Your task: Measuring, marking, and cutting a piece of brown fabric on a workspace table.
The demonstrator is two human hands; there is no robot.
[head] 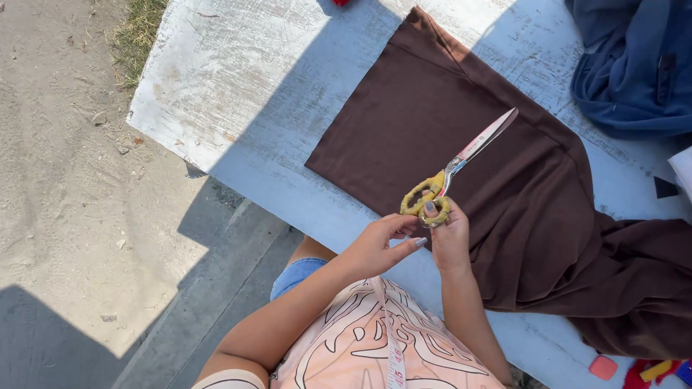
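Inspected from the head camera, looking down on a worn, white-painted table (238,79) standing on bare dirt, partly in the person's shadow.

Markings and labelled items: a measuring tape (394,346) hangs down the front of the person's patterned top, a pale narrow strip with red printed figures near its lower end. No packages are in view. At the table's near right corner lie a small pink block (602,367) and, beside it, a cluster of red, yellow and blue pieces (659,372) (too cropped by the frame edge to identify). A bundle of blue cloth (634,65) sits at the far right of the table, and a small dark scrap (665,187) lies on the table below it.

Work piece: a brown fabric (461,151) is spread flat across the table's middle, its left portion smooth with straight edges, its right portion gathered in folds that run toward the near right edge.

Scissors (454,169): silver blades closed and pointing up and to the right, lying over the fabric; handles wrapped in yellow, at the fabric's near edge.

Hands: the right hand (450,241) is raised from the wrist, thumb through the lower handle loop, fingers curled about it in a grasp. The left hand (378,245) comes in from the left, forearm angled up, fingertips pinched together right beside the handles; whether they touch the handles or the fabric edge cannot be told.
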